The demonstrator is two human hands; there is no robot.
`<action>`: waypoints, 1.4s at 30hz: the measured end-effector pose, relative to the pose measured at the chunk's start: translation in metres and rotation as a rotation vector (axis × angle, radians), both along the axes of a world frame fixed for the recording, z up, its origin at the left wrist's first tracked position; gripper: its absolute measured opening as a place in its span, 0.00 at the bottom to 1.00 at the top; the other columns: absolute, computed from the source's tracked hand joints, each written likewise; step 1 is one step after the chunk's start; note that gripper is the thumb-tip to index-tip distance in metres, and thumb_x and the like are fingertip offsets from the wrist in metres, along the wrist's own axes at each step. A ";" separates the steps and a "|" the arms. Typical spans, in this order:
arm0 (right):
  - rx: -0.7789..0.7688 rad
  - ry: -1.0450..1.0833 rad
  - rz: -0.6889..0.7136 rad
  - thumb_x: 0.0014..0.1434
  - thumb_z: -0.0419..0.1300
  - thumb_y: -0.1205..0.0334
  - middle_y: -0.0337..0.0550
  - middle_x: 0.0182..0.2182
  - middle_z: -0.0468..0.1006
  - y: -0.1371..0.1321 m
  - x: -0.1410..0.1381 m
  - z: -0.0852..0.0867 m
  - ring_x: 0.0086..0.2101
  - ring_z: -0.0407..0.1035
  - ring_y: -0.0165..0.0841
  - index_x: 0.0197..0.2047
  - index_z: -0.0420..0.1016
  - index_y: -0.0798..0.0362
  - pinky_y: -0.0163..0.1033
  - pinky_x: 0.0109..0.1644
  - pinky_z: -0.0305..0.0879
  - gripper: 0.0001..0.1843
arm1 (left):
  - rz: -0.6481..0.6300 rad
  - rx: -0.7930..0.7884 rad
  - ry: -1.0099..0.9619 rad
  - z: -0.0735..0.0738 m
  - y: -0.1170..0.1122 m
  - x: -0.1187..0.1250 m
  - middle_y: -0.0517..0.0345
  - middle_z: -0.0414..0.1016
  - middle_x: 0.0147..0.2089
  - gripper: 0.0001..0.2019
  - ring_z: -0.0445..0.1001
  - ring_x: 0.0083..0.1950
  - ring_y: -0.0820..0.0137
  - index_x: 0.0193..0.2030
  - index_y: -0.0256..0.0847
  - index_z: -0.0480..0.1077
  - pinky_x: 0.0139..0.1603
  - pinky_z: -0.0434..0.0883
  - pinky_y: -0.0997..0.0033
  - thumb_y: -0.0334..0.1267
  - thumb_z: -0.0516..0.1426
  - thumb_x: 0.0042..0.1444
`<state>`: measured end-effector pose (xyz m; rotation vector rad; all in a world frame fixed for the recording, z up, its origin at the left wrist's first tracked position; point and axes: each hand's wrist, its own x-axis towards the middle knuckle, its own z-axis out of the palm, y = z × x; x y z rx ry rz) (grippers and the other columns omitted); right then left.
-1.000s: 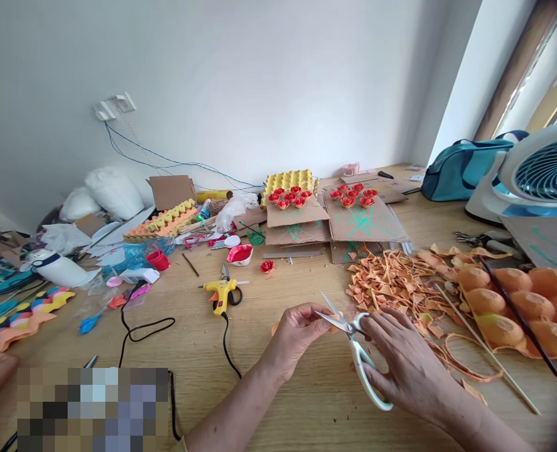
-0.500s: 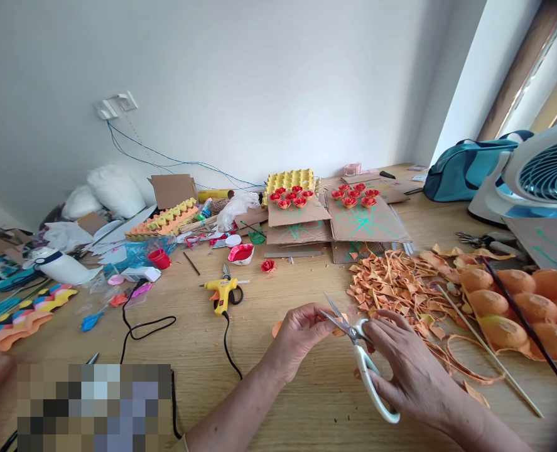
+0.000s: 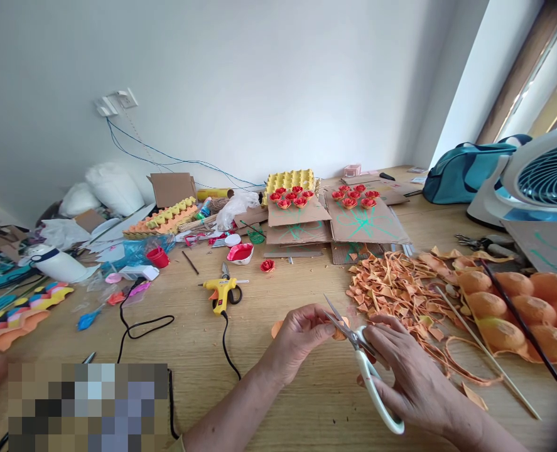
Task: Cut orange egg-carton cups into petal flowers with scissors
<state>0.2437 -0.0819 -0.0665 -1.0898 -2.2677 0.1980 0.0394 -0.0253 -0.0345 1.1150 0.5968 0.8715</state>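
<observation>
My left hand (image 3: 299, 336) pinches a small orange egg-carton piece (image 3: 338, 331) just above the wooden table (image 3: 278, 402). White-handled scissors (image 3: 365, 370) are gripped in my right hand (image 3: 412, 380), their blades reaching up-left into that piece. To the right of both hands lies a heap of orange carton scraps (image 3: 395, 282). An orange egg tray (image 3: 518, 307) with two thin sticks across it lies beyond the heap.
A yellow glue gun (image 3: 220, 292) with a black cord lies left of my hands. Cardboard sheets carrying red paper flowers (image 3: 351, 201) and a yellow egg tray (image 3: 290, 180) sit at the back. A fan (image 3: 537, 179) and blue bag (image 3: 466, 169) stand right. Craft clutter fills the left side.
The scissors and my right hand have slid a little down and toward me, and the blades have closed further on the orange piece. My left hand stays about where it was.
</observation>
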 end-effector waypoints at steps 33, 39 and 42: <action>-0.013 -0.076 -0.040 0.64 0.58 0.57 0.39 0.32 0.70 -0.003 0.005 0.003 0.31 0.65 0.37 0.39 0.59 0.49 0.46 0.43 0.56 0.10 | 0.066 0.459 0.355 0.016 0.001 -0.009 0.54 0.77 0.33 0.06 0.70 0.36 0.68 0.32 0.39 0.78 0.39 0.64 0.68 0.38 0.62 0.55; -0.039 -0.106 -0.027 0.65 0.57 0.55 0.40 0.31 0.70 -0.003 0.007 0.004 0.31 0.65 0.37 0.37 0.59 0.50 0.45 0.42 0.57 0.10 | 0.046 0.476 0.368 0.019 0.003 -0.012 0.56 0.77 0.32 0.03 0.70 0.36 0.70 0.32 0.39 0.78 0.40 0.64 0.69 0.35 0.63 0.54; -0.057 -0.097 -0.018 0.65 0.56 0.56 0.40 0.31 0.70 -0.003 0.006 0.005 0.31 0.64 0.36 0.36 0.59 0.50 0.45 0.42 0.57 0.10 | 0.027 0.490 0.389 0.020 0.004 -0.014 0.56 0.78 0.33 0.03 0.71 0.37 0.69 0.33 0.40 0.78 0.40 0.64 0.70 0.35 0.62 0.55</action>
